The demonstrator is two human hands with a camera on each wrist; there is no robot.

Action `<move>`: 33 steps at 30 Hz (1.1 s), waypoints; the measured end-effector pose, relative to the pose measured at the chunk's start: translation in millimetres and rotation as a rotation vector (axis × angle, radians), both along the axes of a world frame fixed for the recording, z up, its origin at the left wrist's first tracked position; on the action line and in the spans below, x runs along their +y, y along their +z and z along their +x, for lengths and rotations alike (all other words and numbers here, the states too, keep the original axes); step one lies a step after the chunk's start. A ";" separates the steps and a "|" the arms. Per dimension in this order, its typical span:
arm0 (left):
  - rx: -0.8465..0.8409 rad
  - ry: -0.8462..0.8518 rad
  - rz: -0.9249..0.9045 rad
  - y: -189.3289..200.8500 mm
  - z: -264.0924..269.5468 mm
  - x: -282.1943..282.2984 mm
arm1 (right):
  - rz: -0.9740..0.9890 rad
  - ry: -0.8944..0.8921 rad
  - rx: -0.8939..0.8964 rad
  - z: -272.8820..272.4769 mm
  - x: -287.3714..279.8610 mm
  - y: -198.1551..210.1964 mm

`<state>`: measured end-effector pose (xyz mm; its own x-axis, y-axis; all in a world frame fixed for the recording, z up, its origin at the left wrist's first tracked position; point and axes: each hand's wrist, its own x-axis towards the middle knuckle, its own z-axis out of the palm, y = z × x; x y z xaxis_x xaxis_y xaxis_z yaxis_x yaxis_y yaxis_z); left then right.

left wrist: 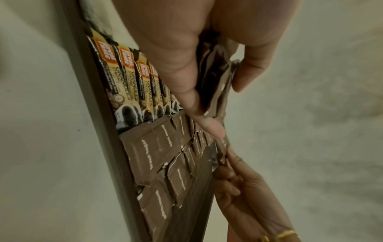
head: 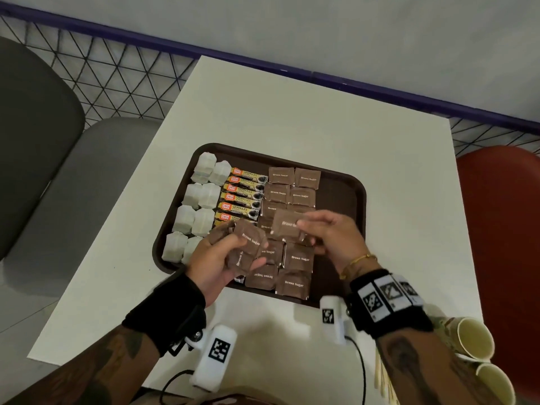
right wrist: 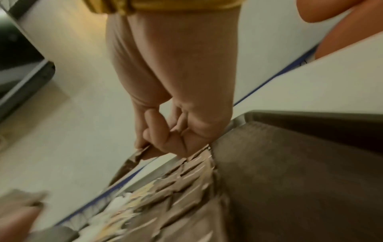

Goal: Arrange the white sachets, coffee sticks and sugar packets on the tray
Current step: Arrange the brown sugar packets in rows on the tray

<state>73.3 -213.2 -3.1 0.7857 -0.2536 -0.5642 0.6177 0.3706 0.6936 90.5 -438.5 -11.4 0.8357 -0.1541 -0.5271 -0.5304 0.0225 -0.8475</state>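
Note:
A dark brown tray (head: 344, 188) lies on the white table. On it, white sachets (head: 201, 197) fill two columns at the left, coffee sticks (head: 241, 197) lie stacked beside them, and brown sugar packets (head: 292, 187) lie in rows to the right. My left hand (head: 230, 255) grips a small stack of brown sugar packets (head: 247, 247) above the tray's near edge; the same stack (left wrist: 217, 85) shows between thumb and fingers. My right hand (head: 324, 232) pinches a single brown sugar packet (head: 287, 225) above the middle rows, seen edge-on as packet (right wrist: 132, 161).
Two paper cups (head: 479, 361) lie on their sides at the near right table edge. A red chair (head: 499, 223) stands to the right, grey chairs (head: 38, 135) to the left. The tray's right strip (head: 339, 217) is bare. A wire-mesh partition (head: 117, 65) runs behind.

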 end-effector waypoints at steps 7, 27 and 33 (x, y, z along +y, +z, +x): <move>-0.008 0.052 -0.055 -2.7 5.3 4.8 | -0.342 0.032 0.017 47.0 -28.3 -20.8; -0.025 0.065 0.096 -15.0 -0.5 1.2 | 0.031 0.207 -0.018 -23.8 40.2 6.6; 0.052 0.087 0.034 -16.9 -3.1 10.4 | -0.020 0.055 0.011 -14.7 37.8 -12.2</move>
<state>70.2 -202.8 -20.0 0.7731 -0.1661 -0.6122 0.6200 0.4014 0.6741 75.9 -400.7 -23.6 0.8375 -0.1187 -0.5334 -0.5394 -0.0237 -0.8417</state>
